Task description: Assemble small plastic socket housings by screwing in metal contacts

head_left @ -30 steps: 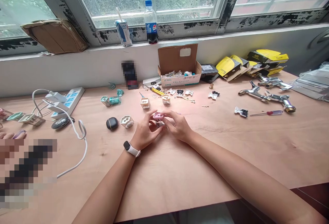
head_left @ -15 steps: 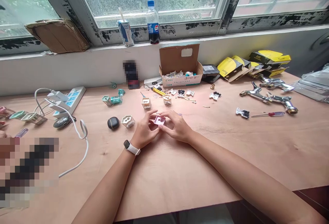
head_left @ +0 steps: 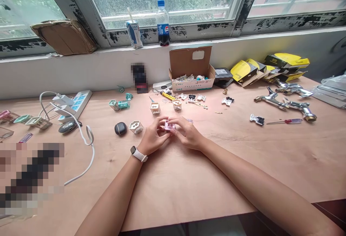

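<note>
A small pink holder (head_left: pixel 170 125) with round holes in its top is held between both hands at the middle of the table. My left hand (head_left: pixel 154 135), with a white-banded watch on the wrist, has its fingers closed round the holder's left side. My right hand (head_left: pixel 188 134) grips it from the right, thumb at the front edge. Just beyond the hands stand two cream holders (head_left: pixel 155 108) (head_left: pixel 177 104). Another cream holder (head_left: pixel 136 126) and a black rounded case (head_left: pixel 120 128) lie left of my left hand.
An open cardboard box (head_left: pixel 193 84) stands by the wall, with a yellow tool (head_left: pixel 168 95) before it. Metal taps (head_left: pixel 273 100) and a screwdriver (head_left: pixel 286 121) lie right. A power strip (head_left: pixel 77 105) and white cable (head_left: pixel 93 153) are left.
The view has shifted slightly, so the table items appear a little further right. Both hands keep hold of the pink holder. A hand at the far left edge no longer shows.
</note>
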### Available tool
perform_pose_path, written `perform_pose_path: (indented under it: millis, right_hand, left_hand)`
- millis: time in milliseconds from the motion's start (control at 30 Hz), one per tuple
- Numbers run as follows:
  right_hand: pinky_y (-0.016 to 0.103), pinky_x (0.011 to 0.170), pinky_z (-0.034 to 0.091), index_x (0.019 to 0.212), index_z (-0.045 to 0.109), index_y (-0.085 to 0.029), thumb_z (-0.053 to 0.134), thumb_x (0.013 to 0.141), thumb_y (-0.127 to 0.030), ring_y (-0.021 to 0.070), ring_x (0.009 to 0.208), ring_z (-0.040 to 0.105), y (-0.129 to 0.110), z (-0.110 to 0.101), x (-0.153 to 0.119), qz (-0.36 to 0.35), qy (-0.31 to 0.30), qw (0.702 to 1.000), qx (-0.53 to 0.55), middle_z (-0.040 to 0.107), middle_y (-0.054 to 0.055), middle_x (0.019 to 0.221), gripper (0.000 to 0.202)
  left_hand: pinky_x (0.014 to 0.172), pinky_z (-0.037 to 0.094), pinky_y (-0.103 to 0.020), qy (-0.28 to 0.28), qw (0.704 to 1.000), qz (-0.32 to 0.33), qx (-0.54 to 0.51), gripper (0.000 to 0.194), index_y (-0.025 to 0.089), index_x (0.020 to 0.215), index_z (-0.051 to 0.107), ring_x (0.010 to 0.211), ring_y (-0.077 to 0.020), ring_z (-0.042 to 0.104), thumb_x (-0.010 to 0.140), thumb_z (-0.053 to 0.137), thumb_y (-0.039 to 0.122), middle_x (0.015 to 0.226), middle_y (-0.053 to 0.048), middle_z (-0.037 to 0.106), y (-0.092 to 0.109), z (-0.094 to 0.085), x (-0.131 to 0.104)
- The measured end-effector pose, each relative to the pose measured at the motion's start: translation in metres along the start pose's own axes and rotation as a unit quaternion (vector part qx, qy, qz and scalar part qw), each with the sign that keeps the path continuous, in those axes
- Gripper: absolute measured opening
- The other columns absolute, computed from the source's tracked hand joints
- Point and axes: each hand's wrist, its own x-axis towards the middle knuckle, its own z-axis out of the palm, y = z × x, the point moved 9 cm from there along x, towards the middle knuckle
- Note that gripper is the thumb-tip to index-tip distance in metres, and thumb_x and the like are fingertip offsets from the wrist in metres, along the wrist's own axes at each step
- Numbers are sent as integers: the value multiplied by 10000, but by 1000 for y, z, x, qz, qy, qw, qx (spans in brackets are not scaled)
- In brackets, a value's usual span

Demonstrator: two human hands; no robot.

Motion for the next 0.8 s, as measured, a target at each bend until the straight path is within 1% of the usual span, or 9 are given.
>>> perform_pose_path:
  millis: [167,300,467,600,800]
  right_hand:
    - [419,1056,477,1234,562,-203,514,985,-188,214,1205,578,3,2,0,17,-15,1000,2,624,92,1258,254]
    - [421,1067,473,1277,546,-213,486,994,-182,211,1204,577,5,4,0,29,-28,999,10,616,84,1273,291]
    - [429,1055,480,1299,535,-221,479,993,-186,215,1197,580,11,5,-2,37,-39,998,14,609,89,1275,313]
    - [431,1071,458,1321,531,-219,477,988,-171,217,1225,557,11,6,-3,28,-55,998,4,596,92,1305,341]
    - [424,1063,445,1345,523,-217,477,988,-160,218,1216,550,8,6,-2,3,-73,997,-26,608,85,1306,365]
  left_hand:
    - [837,596,-342,-5,1000,-11,2,534,199,1297,496,1007,-215,707,819,720,278,1161,-109,708,-2,1,0]
    - [832,593,-345,-7,1000,-15,5,544,197,1290,493,997,-219,711,813,733,305,1165,-112,711,-3,1,0]
    - [842,587,-349,-12,1000,-11,4,542,189,1288,492,1041,-230,700,816,733,304,1187,-124,702,0,1,0]
    - [832,586,-341,-18,1000,-16,3,538,183,1289,492,1036,-230,702,820,727,300,1171,-123,708,1,2,1]
    - [835,586,-330,-22,999,-22,2,543,187,1289,490,1029,-224,706,814,729,297,1179,-116,706,1,2,1]
